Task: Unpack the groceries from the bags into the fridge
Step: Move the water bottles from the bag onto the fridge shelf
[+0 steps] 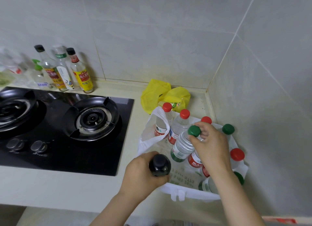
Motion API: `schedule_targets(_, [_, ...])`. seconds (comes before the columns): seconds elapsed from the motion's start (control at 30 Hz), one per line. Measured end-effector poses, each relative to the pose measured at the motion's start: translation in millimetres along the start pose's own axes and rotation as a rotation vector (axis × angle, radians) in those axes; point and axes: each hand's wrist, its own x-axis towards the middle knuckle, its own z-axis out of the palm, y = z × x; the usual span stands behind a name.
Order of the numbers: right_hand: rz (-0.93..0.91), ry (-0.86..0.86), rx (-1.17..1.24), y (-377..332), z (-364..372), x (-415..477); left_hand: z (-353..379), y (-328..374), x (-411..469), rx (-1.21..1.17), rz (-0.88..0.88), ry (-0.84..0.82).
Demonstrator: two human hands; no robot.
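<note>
— While the green-capped bottle (181, 147) is pinched only at the neck by the right hand (211, 146), tilted inside the white bag (194, 193), what could be expected to go wrong?
— A slip is judged possible: the bottle is smooth and the grip is thin, and the red-capped bottles (179, 124) packed just beside it could be knocked over. The bag's soft wall could also be dragged upward, and the bag is set at the front edge of the counter (50, 188), near the right corner.
— And the left hand (141, 175)?
— It is wrapped round a dark bottle (159, 166) at the bag's near left rim. With both hands occupied, the bag cannot be steadied.
— What else is noted?
— A yellow bag (152, 94) is seen behind, toward the back edge. A gas hob (67, 124) and condiment bottles (67, 70) are found to the left. No fridge is shown.
</note>
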Motion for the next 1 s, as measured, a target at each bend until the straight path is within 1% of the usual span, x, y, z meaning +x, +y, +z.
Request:
schedule_targets(0.13, [-0.032,0.044,0.058,-15.1,-12.9,-5.5,-17.8,13.4,0.6,-0.025,0.038,0.032])
schedule_targets(0.23, [-0.071,0.092,0.16,-30.0,-21.4,-8.1,-32.3,25.0,1.1,-0.047,0.085,0.06])
schedule_targets(0.4, [-0.197,0.19,0.341,-54.9,-33.8,-8.2,-64.3,45.8,1.3,-0.12,0.179,0.13])
schedule_targets(0.57, [-0.329,0.245,0.624,-84.9,-41.7,-9.1,-96.8,58.7,1.5,-0.187,0.239,0.214])
schedule_targets(0.7, [-0.442,0.216,0.802,-115.6,-43.7,-9.0,-126.6,70.6,-0.8,-0.271,0.297,0.262])
schedule_targets(0.9, [-0.573,0.24,0.843,-171.0,-47.6,-6.7,-175.8,92.5,-9.9,-0.423,0.382,0.383])
schedule_targets(1.0, [-0.642,0.248,0.868,-197.8,-50.8,-6.7,-202.1,100.6,-14.5,-0.448,0.423,0.46])
